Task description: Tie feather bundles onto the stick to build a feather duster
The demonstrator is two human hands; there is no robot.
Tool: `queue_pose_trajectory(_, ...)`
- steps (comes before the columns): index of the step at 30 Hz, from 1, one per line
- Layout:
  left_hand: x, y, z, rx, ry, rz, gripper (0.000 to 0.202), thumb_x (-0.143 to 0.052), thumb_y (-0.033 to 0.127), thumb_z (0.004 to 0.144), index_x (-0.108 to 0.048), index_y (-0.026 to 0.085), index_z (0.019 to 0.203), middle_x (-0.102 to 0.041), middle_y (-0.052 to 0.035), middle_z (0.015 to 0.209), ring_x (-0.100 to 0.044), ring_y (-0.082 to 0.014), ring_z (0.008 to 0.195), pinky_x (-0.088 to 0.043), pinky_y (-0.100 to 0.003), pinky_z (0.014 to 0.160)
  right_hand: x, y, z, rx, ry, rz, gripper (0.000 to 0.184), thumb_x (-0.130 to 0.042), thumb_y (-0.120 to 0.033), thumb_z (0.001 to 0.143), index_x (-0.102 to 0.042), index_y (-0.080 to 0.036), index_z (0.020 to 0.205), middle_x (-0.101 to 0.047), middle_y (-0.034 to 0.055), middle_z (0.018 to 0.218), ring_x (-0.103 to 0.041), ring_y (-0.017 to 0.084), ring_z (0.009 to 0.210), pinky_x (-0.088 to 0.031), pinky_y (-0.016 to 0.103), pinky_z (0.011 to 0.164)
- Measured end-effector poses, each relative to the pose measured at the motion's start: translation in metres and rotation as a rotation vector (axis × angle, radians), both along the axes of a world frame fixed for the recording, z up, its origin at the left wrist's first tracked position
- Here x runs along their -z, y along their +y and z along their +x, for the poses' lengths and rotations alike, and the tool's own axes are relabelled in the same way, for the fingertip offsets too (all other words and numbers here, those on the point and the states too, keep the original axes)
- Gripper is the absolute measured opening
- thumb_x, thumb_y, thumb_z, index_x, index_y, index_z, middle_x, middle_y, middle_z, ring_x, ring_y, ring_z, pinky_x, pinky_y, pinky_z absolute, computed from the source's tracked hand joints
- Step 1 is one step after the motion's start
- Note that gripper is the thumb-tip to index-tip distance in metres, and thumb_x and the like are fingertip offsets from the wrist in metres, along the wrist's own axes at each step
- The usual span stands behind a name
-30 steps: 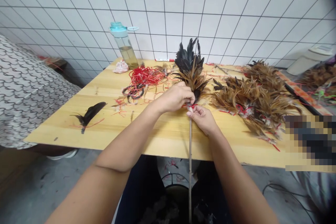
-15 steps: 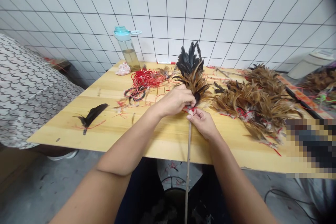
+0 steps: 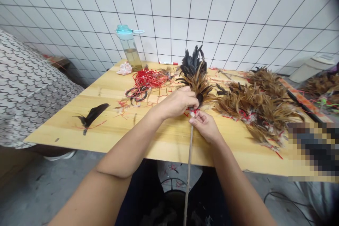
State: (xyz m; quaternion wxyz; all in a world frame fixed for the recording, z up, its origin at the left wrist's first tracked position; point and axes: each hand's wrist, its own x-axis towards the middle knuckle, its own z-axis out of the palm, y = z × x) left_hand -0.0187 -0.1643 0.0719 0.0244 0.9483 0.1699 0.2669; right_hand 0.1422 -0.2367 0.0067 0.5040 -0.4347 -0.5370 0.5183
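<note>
A thin brown stick [image 3: 188, 162] runs from below the table edge up to a tuft of black and brown feathers [image 3: 195, 73] bound on its top end. My left hand [image 3: 178, 102] is closed round the base of that tuft, where red string [image 3: 191, 110] is wound. Just below it, my right hand [image 3: 205, 125] pinches the stick and the string end. Both hands are over the middle of the wooden table [image 3: 100, 127].
A heap of brown feather bundles [image 3: 261, 104] lies to the right. A tangle of red string [image 3: 146, 79], a water bottle [image 3: 129, 47], a single black feather [image 3: 91, 116] and a red marker [image 3: 167, 63] are on the table. A person in patterned cloth [image 3: 26, 91] sits at left.
The view has shifted slightly. Both hands stay on the feather tuft and the stick, with only small finger movement at the string.
</note>
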Motion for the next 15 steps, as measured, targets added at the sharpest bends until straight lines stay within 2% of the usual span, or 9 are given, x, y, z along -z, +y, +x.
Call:
queue_pose_trajectory(6,-0.0030,-0.0010,-0.0012,0.023,-0.010,0.036,0.026,-0.047,0.010,0.089,-0.069,0.019,0.079,-0.064,-0.0050,0.079,-0.045,-0.0172,0.078,-0.037,-0.028,0.071,-0.0032,-0.0028,0.0000,-0.014,0.018,-0.023,0.033,-0.080,-0.034,0.058,-0.054,-0.020,0.072,-0.050,-0.0036,0.068,-0.044,0.011,0.063,-0.039,0.024,0.061)
queue_pose_trajectory(15,-0.0081,-0.0099,0.0026,0.028,-0.004,0.088,0.027,-0.046,0.017,0.093,-0.069,0.019,0.079,-0.066,-0.0058,0.082,-0.047,-0.0176,0.081,-0.038,-0.030,0.074,-0.0016,-0.0076,0.0007,-0.004,0.054,-0.002,0.037,-0.072,-0.052,0.072,-0.053,-0.020,0.071,-0.045,-0.0032,0.062,-0.040,0.011,0.059,-0.033,0.025,0.054)
